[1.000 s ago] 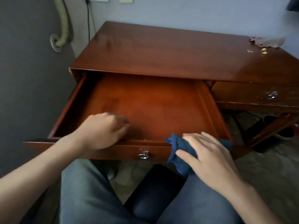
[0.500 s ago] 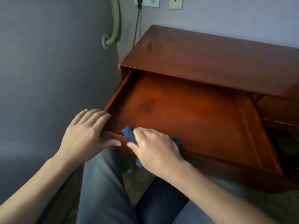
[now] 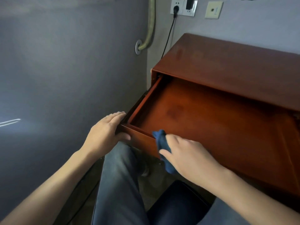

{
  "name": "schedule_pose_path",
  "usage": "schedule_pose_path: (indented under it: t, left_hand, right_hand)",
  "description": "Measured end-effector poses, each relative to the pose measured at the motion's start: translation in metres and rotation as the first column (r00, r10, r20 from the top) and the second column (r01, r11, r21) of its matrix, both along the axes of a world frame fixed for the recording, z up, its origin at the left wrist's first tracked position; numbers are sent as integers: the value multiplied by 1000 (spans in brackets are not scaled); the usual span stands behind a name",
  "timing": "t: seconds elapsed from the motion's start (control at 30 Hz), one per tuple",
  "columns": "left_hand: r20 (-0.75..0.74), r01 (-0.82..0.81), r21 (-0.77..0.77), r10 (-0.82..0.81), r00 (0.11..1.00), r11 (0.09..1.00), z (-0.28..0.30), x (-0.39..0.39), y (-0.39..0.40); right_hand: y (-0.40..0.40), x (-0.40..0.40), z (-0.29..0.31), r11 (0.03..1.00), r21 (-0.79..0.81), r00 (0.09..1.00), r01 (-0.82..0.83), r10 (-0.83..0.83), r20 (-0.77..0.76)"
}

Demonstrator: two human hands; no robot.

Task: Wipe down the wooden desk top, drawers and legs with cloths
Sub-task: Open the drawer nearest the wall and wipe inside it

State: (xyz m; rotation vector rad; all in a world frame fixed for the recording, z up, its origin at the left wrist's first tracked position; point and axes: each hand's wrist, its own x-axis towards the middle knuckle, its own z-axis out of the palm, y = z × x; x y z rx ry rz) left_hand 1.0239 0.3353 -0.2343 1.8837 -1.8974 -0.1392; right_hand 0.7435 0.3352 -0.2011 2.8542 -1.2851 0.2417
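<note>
The reddish wooden desk (image 3: 230, 62) stands against the wall with its wide drawer (image 3: 211, 120) pulled out and bare inside. My left hand (image 3: 105, 132) holds the drawer's front left corner, fingers along the outer side and thumb on the front panel. My right hand (image 3: 186, 153) presses a dark blue cloth (image 3: 162, 143) over the top edge of the drawer front, near its left end. Part of the cloth hangs down the front panel; the rest is hidden under my hand.
A grey wall (image 3: 65, 70) runs close along the desk's left side. A pipe (image 3: 150, 23) and wall sockets (image 3: 183, 6) with a black cable (image 3: 168, 34) sit behind the desk. My legs in jeans (image 3: 120, 184) and a dark seat (image 3: 175, 202) are below the drawer.
My right hand has slid the cloth left along the drawer front's top edge. My left hand moved from the front edge to the left corner. The view swung left.
</note>
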Motion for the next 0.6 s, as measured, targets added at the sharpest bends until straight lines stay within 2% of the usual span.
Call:
schedule_pose_path:
  t: [0.1, 0.23, 0.3, 0.37, 0.43, 0.47, 0.53, 0.6]
  left_hand:
    - [-16, -10, -1, 10, 1000, 1000, -4, 3, 1]
    - [-19, -36, 34, 37, 999, 999, -4, 6, -1]
    - [5, -37, 10, 37, 999, 999, -3, 4, 1]
    - [55, -50, -21, 51, 997, 999, -2, 2, 3]
    - [93, -46, -49, 50, 994, 998, -2, 4, 3]
    - [116, -16, -70, 24, 993, 997, -3, 6, 3]
    - [180, 59, -135, -34, 983, 989, -7, 7, 8]
    - [220, 127, -220, -77, 972, 967, -11, -1, 15]
  right_hand:
    - [7, -14, -9, 997, -74, 999, 32, -30, 30]
    - [-4, 36, -13, 989, -140, 996, 39, -27, 83]
    - [-12, 71, -7, 996, -84, 997, -20, 26, 76]
    - [-24, 99, 1, 990, 130, 993, -59, 45, 107]
    - [-39, 105, 8, 930, 355, 974, -92, 9, 227]
    - [-45, 99, 11, 917, 383, 939, -109, -31, 342]
    - [-65, 78, 15, 937, 338, 841, -88, -112, 530]
    - [-89, 64, 19, 969, 246, 803, -29, -124, 583]
